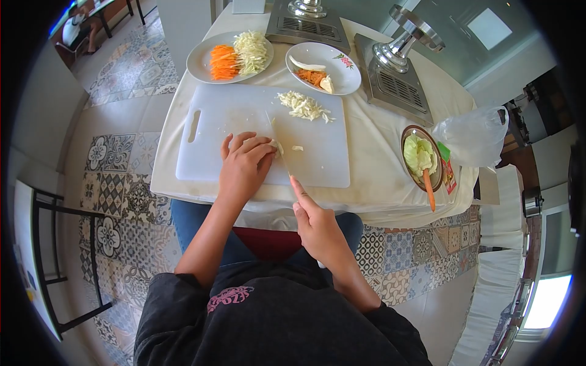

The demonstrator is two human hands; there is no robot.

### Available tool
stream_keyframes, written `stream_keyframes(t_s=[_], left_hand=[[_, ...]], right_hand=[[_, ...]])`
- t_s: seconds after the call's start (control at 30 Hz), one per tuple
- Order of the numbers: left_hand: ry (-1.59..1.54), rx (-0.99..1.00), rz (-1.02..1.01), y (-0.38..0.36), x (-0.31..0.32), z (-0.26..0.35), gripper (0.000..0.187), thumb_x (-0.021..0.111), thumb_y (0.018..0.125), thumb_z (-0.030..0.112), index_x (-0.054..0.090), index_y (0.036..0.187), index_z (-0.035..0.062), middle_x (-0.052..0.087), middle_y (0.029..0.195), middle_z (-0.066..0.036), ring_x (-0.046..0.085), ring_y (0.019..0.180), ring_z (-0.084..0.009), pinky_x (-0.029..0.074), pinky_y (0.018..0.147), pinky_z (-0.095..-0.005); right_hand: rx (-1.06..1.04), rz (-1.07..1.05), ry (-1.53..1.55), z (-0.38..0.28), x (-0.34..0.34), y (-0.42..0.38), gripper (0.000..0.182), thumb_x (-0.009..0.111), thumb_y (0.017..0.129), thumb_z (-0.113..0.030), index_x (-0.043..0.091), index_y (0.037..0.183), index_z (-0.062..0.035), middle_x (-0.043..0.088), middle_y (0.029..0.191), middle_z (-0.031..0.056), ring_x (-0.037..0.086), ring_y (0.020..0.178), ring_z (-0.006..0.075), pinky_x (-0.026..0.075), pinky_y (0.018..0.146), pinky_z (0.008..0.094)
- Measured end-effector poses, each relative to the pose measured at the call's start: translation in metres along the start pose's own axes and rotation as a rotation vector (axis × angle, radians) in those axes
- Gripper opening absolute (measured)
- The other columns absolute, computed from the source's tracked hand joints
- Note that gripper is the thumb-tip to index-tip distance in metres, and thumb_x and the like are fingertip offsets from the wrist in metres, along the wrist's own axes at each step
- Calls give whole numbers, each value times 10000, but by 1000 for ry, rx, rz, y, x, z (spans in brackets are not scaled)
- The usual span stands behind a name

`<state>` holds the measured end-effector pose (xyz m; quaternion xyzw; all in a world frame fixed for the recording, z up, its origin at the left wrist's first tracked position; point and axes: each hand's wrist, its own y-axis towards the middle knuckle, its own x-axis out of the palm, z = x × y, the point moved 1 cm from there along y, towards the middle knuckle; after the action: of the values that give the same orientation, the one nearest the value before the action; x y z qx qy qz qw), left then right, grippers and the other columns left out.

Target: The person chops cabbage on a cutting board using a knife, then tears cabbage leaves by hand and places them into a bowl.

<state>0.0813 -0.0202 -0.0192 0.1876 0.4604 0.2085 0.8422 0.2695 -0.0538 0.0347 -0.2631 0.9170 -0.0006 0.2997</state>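
Observation:
On the white cutting board [210,155], my left hand [245,160] rests with its fingers curled over a small pale vegetable piece [278,148], perhaps cabbage; most of it is hidden. My right hand [318,224] grips a knife [284,160], index finger stretched along its spine. The blade lies right beside the left fingertips, pointing away from me. One cut sliver [297,148] sits just right of the blade. Farther up the board is a heap of chopped pale vegetable [304,106].
Behind the board stand a plate [196,61] of carrot and cabbage shreds and a floral plate [334,53] with scraps. At right, a brown-rimmed bowl [405,152] holds cabbage [420,154] and a carrot [429,190], near a plastic bag [473,137]. Metal stands [397,82] are at the back.

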Motion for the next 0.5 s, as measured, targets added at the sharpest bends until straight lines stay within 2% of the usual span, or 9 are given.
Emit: stream_keyframes(t_s=[0.07,0.17,0.27,0.37,0.5], left_hand=[[-7,-16,-30,0,-1,0,111,697,846,148,722,954,153,689,1093,18,547,1192,-234,261,1109,-519],[10,-26,15,0,1,0,106,691,849,138,718,952,140,695,1060,11,555,1177,-240,270,1103,-517],[-17,-41,64,0,3,-2,76,684,859,142,697,934,138,695,1003,9,566,1162,-236,266,1102,-507],[-47,-68,50,0,2,-3,79,687,850,130,687,928,131,696,989,0,567,1160,-246,272,1098,-508],[-52,-1,49,0,0,-5,74,689,840,119,677,912,124,697,984,-1,568,1160,-249,281,1090,-504]], right_hand=[[17,-7,9,-1,-4,-13,503,467,1008,-150,358,1498,-124,618,758,270,609,677,443,496,655,404],[37,-15,42,6,-11,-36,497,461,1027,-137,369,1514,-185,532,653,28,451,523,85,463,551,261],[178,-87,33,-3,-27,-49,483,491,1004,-160,402,1479,-175,640,807,249,623,714,423,498,686,330],[155,-78,48,-4,-33,-54,474,499,1002,-163,415,1469,-169,641,820,248,623,729,419,487,688,303],[163,-81,67,-4,-34,-53,472,503,1002,-165,420,1466,-169,640,824,241,610,704,404,481,689,299]])
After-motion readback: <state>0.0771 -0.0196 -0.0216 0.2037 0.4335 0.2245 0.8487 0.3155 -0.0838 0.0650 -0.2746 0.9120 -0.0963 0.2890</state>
